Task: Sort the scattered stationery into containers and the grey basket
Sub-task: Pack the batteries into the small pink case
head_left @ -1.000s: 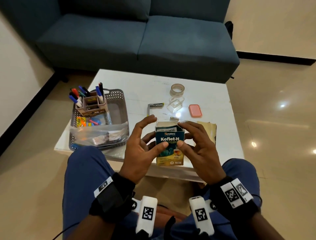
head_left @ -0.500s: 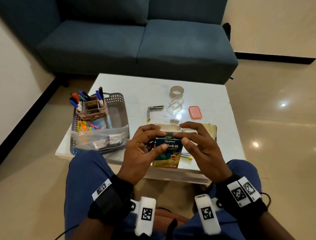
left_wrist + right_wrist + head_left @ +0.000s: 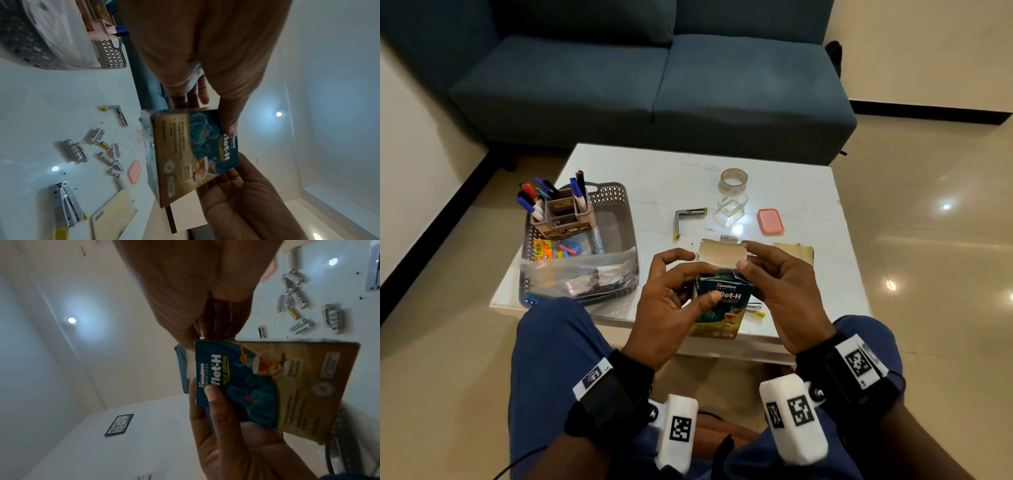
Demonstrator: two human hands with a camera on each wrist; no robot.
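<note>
A teal and yellow carton (image 3: 724,310) is held upright over the table's near edge. My left hand (image 3: 674,294) grips its left side, thumb pressed on the printed front. My right hand (image 3: 753,260) pinches the right end of the raised top flap (image 3: 722,255), which stands open. The front also shows in the carton (image 3: 277,386) of the right wrist view. Several white batteries (image 3: 98,154) lie loose on the white table (image 3: 654,178) behind the carton, hidden from the head view. The grey basket (image 3: 619,202) stands at the left.
The basket holds a pen holder (image 3: 561,216) with markers and a plastic bag (image 3: 582,270). A tape roll (image 3: 733,180), clear tub (image 3: 731,207), pink lid (image 3: 770,221), opened stapler (image 3: 686,217), second stapler (image 3: 65,206) and brown envelope (image 3: 796,250) lie on the table. A blue sofa (image 3: 654,78) stands behind.
The carton's top flap has been lifted and now stands open, pinched by my right hand. My left hand has stayed on the carton's side.
</note>
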